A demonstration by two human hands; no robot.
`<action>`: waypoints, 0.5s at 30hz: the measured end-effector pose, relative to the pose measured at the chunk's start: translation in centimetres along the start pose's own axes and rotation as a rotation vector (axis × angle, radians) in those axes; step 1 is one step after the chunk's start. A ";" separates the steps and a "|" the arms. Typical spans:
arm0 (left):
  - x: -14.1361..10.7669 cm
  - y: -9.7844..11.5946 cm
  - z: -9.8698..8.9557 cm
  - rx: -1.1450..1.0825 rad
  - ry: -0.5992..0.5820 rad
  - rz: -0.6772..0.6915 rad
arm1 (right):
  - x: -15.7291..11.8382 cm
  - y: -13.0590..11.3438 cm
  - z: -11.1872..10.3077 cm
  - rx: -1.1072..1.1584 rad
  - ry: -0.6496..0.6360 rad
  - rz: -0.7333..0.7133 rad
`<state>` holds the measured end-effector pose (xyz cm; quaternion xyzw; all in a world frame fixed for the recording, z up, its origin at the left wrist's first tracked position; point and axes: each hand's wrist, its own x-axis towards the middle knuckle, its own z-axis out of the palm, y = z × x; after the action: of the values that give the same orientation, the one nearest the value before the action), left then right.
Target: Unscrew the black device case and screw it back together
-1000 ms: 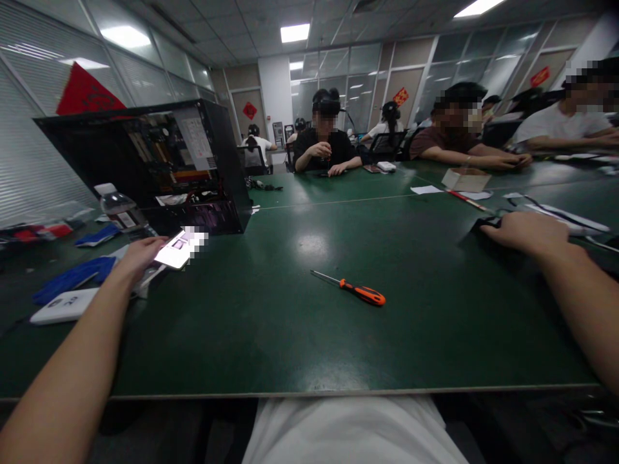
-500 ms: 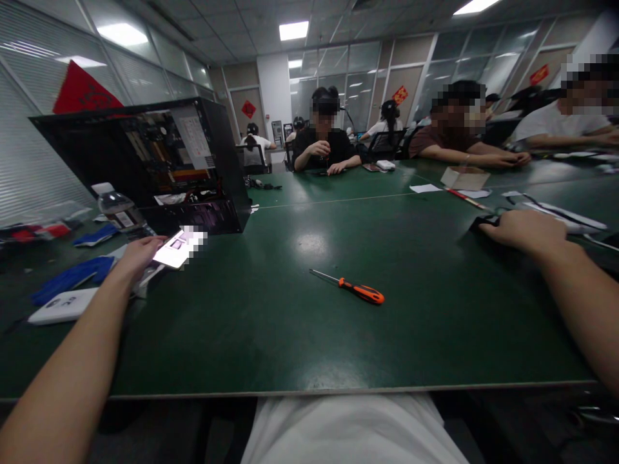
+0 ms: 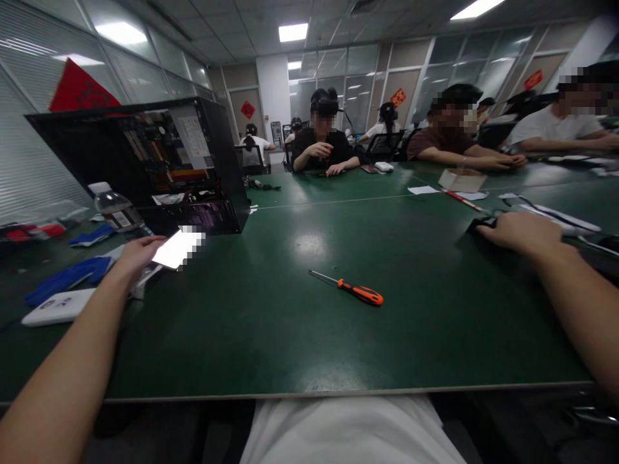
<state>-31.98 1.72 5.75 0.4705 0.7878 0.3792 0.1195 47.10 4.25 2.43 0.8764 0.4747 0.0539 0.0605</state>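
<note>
At the left, my left hand point(image 3: 140, 252) holds a phone point(image 3: 175, 250) with a bright white screen by its left edge, in front of an open black computer case point(image 3: 222, 161). Far to the right, my right hand point(image 3: 520, 233) is closed on a small black object point(image 3: 478, 224) on the table; what it is cannot be made out. An orange and black screwdriver point(image 3: 362, 292) lies on the green table point(image 3: 290, 335) between my hands, its tip toward the left, touched by neither hand.
A water bottle point(image 3: 116, 209), blue gloves point(image 3: 70, 278) and a white box point(image 3: 58, 307) lie around my left arm. A small open box point(image 3: 461, 180), papers and a white power strip point(image 3: 565, 219) are beyond my right hand. Several people sit across the table.
The phone screen has turned from a page with pictures to plain white. The view has shifted slightly; both hands keep their places.
</note>
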 end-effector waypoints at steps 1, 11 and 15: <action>-0.1 0.0 0.0 0.003 0.005 0.000 | 0.1 0.0 0.1 0.002 0.010 0.000; -1.3 1.2 -0.2 0.122 0.000 0.066 | -0.1 -0.1 -0.1 0.022 0.023 0.010; -1.2 0.9 -0.1 0.163 -0.009 0.101 | -0.1 -0.1 0.0 0.026 0.033 0.015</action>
<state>-30.82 0.91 6.32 0.5195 0.7907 0.3172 0.0652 46.97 4.25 2.41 0.8797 0.4696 0.0625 0.0408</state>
